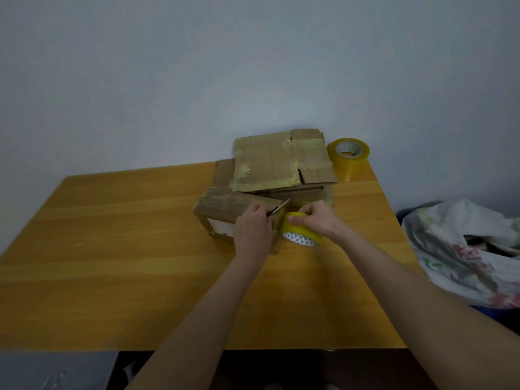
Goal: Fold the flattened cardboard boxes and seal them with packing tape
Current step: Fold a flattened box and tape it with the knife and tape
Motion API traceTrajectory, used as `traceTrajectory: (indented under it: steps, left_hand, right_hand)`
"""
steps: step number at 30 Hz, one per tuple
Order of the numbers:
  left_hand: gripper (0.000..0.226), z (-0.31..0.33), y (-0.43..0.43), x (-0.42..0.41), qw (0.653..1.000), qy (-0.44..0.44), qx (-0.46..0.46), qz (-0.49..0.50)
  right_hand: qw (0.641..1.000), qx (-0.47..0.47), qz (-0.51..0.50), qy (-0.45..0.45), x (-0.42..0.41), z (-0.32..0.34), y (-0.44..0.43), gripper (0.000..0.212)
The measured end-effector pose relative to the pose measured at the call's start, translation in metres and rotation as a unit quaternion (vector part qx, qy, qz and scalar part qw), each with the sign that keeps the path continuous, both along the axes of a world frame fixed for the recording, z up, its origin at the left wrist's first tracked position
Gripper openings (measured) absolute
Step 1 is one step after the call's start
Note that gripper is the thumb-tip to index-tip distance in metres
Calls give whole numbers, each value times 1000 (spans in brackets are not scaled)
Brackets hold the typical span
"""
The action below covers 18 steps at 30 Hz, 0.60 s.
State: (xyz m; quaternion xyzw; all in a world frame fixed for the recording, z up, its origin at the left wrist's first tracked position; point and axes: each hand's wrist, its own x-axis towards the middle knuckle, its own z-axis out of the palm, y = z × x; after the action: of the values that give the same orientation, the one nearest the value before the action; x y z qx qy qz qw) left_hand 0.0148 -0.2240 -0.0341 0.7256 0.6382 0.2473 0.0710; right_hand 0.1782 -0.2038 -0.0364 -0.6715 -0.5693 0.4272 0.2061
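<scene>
A small folded cardboard box lies on the wooden table, with tape along its top. My left hand rests at the box's right end and grips a small blade that points up and right. My right hand grips a yellow tape roll beside the box, thumb on its rim. A short strip of tape runs from the roll to the box's end, next to the blade. Behind them is a stack of flattened, taped cardboard boxes.
A second, larger tape roll stands at the table's far right corner by the wall. A bag of crumpled plastic and cloth sits off the table's right edge. The table's near edge lies close to my body.
</scene>
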Motion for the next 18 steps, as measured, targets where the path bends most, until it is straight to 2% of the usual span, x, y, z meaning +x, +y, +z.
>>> traceTrajectory:
  steps: [9,13,16,18]
  left_hand:
    - [25,-6,0,2,1000,20,-5,5]
    - [24,-7,-1,5,1000,12,-7,7]
    - [24,-7,-1,5,1000,15,-5,6]
    - [23,-7,-2,6,1000,19,-2,0]
  right_hand:
    - [999,28,-36,-3,6,-11,-13,39]
    - [995,33,-59,-67,6,-5,-19,38]
    - [989,32,-47,-139,3,8,-21,22]
    - [984,23,-40,-173,0,16,-21,34]
